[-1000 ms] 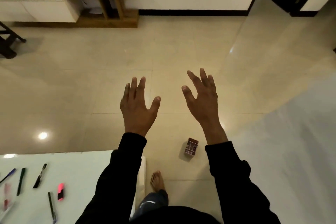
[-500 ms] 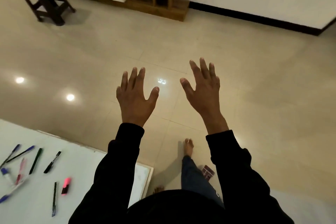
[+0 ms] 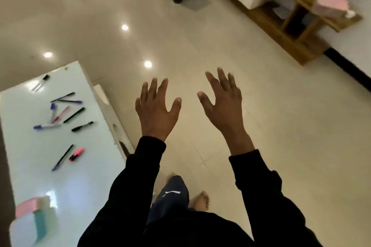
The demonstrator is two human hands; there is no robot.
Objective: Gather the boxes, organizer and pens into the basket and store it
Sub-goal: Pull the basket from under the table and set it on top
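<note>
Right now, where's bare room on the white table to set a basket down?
Bare patch on the white table: between the pink highlighter and the pastel boxes. Crowded farther up, where the loose pens scatter. Both the left hand and right hand are empty.

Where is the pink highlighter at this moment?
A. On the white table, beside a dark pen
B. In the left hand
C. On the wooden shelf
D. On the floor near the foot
A: the pink highlighter lies on the white table, next to a dark pen; both the left hand and the right hand are empty.
</note>
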